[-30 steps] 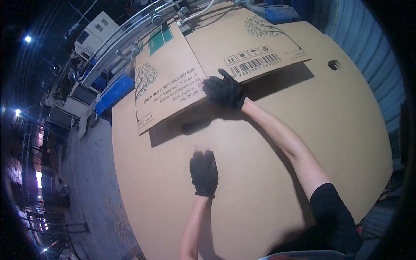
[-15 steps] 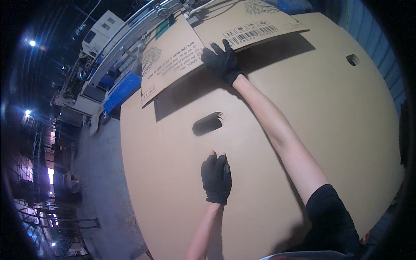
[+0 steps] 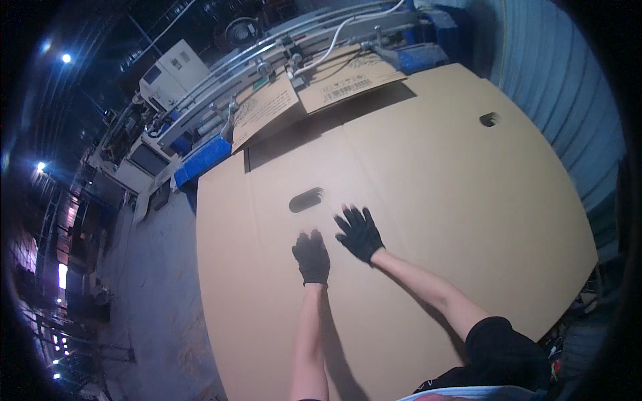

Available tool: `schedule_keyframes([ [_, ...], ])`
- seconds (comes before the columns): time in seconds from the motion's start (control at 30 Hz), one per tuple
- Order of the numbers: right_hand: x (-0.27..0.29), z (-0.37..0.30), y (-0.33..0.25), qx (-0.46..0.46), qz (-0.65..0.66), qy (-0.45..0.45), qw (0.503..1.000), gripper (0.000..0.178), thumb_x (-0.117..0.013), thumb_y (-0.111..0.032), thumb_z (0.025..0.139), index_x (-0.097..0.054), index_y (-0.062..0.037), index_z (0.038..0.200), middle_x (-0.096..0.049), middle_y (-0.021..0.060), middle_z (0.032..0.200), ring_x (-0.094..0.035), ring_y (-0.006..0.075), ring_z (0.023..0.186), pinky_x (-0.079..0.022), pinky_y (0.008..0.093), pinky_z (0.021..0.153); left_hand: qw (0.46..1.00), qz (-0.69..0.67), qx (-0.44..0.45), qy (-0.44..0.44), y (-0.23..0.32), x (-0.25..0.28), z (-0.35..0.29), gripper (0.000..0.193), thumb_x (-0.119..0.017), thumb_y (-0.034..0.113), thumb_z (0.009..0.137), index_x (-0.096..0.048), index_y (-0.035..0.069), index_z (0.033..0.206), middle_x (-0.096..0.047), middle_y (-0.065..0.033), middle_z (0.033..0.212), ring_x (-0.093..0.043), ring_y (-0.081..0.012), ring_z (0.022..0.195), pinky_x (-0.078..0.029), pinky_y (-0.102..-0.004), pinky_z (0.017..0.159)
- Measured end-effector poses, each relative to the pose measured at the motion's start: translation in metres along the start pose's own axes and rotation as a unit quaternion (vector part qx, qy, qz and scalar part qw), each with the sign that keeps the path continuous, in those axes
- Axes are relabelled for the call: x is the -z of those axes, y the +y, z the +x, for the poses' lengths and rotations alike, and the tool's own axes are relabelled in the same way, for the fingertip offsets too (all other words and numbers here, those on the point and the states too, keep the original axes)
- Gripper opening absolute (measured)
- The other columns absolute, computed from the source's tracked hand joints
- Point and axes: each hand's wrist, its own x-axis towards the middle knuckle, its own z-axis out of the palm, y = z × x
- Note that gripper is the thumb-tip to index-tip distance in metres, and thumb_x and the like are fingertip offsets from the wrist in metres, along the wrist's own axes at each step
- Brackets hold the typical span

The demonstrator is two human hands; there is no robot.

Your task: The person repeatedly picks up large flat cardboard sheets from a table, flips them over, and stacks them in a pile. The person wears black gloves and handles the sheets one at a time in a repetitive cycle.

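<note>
A broad stack of flat brown cardboard sheets [image 3: 414, 200] fills the space before me. Its top sheet has an oval handle cutout [image 3: 306, 200], through which the cut layers below show. My left hand [image 3: 311, 257], in a black glove with bare fingertips, lies on the sheet just below that cutout, fingers pointing forward and holding nothing. To the right of it, my right hand [image 3: 359, 234] rests on the cardboard with its gloved fingers spread. At the far edge, a printed cardboard sheet [image 3: 348, 83] lies partly under the machine's rail, away from both hands.
A machine with a long metal rail [image 3: 267, 67] and a blue frame [image 3: 204, 160] runs along the far side. A second cutout [image 3: 490, 119] is at the right. Corrugated wall [image 3: 542, 87] stands at right, grey concrete floor [image 3: 157, 281] at left.
My right hand has let go of the printed sheet's edge and come back beside the left, fingers spread. The printed sheet now sits farther off, under the rail. The view has shifted.
</note>
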Motion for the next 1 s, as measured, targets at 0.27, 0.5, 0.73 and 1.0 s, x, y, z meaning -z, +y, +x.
schedule_keyframes([
  [0.27, 0.114, -0.249, -0.012, 0.008, -0.003, -0.029, 1.0, 0.05, -0.045, -0.042, 0.097, -0.049, -0.0152, 0.139, -0.039, 0.0142, 0.151, -0.036, 0.0302, 0.139, -0.021, 0.0508, 0.116, 0.982, 0.085, -0.098, -0.136, 0.132, 0.13, -0.264, 0.047, -0.049, 0.036, 0.097, -0.047, 0.019, 0.141, -0.034, -0.0254, 0.149, -0.032, -0.0409, 0.139, -0.022, -0.0651, 0.109],
  [0.5, 0.185, -0.41, -0.04, 0.013, -0.03, -0.007, 0.999, 0.047, -0.049, -0.037, 0.096, -0.051, -0.0151, 0.137, -0.044, 0.0132, 0.147, -0.04, 0.0297, 0.136, -0.024, 0.0496, 0.115, 0.903, -0.127, -0.292, -0.287, 0.202, 0.304, -0.495, 0.054, -0.049, 0.033, 0.094, -0.039, 0.025, 0.147, -0.025, -0.014, 0.158, -0.01, -0.0356, 0.149, -0.007, -0.0618, 0.114],
  [0.73, 0.233, -0.523, -0.076, 0.038, 0.021, -0.039, 0.998, 0.048, -0.059, -0.028, 0.089, -0.052, -0.0114, 0.134, -0.046, 0.0146, 0.142, -0.039, 0.0311, 0.135, -0.026, 0.0509, 0.114, 0.869, -0.072, -0.371, -0.321, 0.193, 0.336, -0.501, 0.055, -0.054, 0.038, 0.09, -0.044, 0.024, 0.142, -0.04, -0.0107, 0.149, -0.029, -0.0344, 0.14, -0.023, -0.0654, 0.106],
  [1.0, 0.313, -0.651, -0.07, -0.164, 0.132, 0.09, 0.973, 0.055, -0.066, -0.013, 0.083, -0.05, -0.003, 0.134, -0.053, 0.0191, 0.133, -0.048, 0.0334, 0.127, -0.033, 0.0458, 0.111, 0.824, -0.093, -0.518, -0.212, 0.19, 0.365, -0.463, 0.054, -0.058, 0.045, 0.087, -0.049, 0.026, 0.137, -0.045, -0.0027, 0.145, -0.043, -0.0256, 0.133, -0.023, -0.0631, 0.109],
])
